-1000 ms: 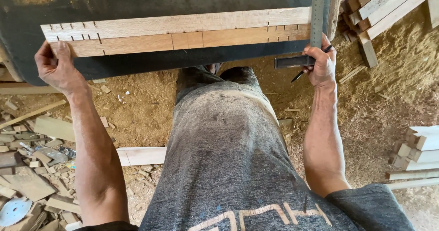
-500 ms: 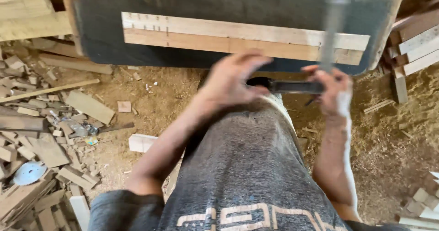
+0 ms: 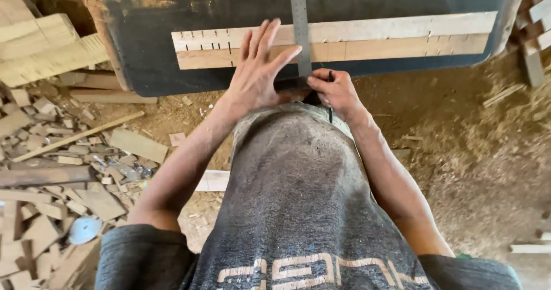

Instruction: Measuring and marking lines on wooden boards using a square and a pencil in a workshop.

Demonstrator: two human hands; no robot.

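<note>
Two long wooden strips [image 3: 390,40] lie side by side on a dark workbench [image 3: 149,66], with pencil marks across them. A metal try square [image 3: 299,26] has its blade laid across the strips. My left hand [image 3: 257,72] lies flat with fingers spread on the strips, pressing just left of the blade. My right hand [image 3: 336,92] grips the square's dark stock at the bench's near edge and also holds a thin dark pencil [image 3: 331,109] that points down.
Wood offcuts and scraps [image 3: 51,169] litter the dirt floor at the left. Stacked planks [image 3: 40,46] sit at the upper left, more boards [image 3: 536,26] at the right. Sawdust covers the ground [image 3: 476,152] on the right.
The square has slid from the strips' right end to their middle. My left hand left the bench's left end and now lies flat beside the blade. The view shifted.
</note>
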